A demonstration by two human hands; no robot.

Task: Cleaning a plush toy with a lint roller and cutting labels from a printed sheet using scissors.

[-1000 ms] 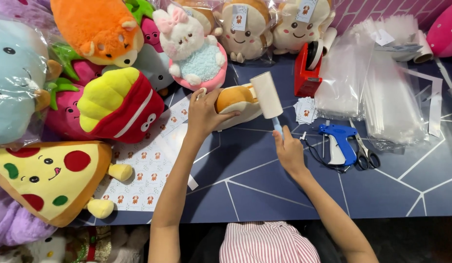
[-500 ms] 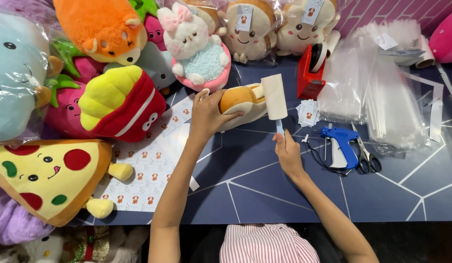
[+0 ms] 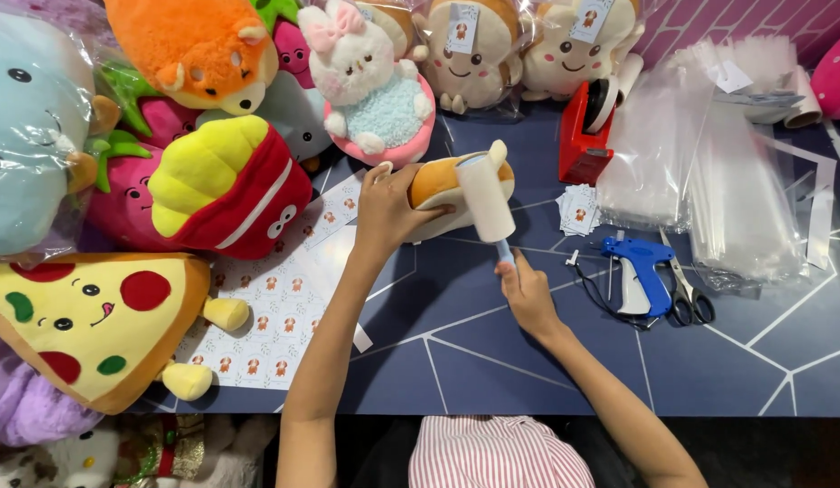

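The left hand (image 3: 388,206) is wrapped over the left end of a small tan bread-shaped plush toy (image 3: 435,185), pinning it to the dark blue tabletop (image 3: 492,361) near the middle of the scene. The right hand (image 3: 528,294) is closed round the blue handle of a white lint roller (image 3: 486,197), whose sticky drum lies across the right end of that plush, touching it.

Left of the left forearm lies a white sheet of small round stickers (image 3: 275,307). Further left sit a red and yellow french-fries plush (image 3: 226,185) and, nearer, a pizza-slice plush with a smiling face (image 3: 85,321).

Right of the roller are a small stack of white paper tags (image 3: 578,208), a blue tagging gun (image 3: 641,271) and a pair of scissors (image 3: 684,294) just beside it. Farther off stand a red tape dispenser (image 3: 587,136) and a heap of clear plastic bags (image 3: 709,172). Along the far edge sit a white bunny plush in a pink cup (image 3: 370,86) and bagged toast-shaped plushes (image 3: 470,54).
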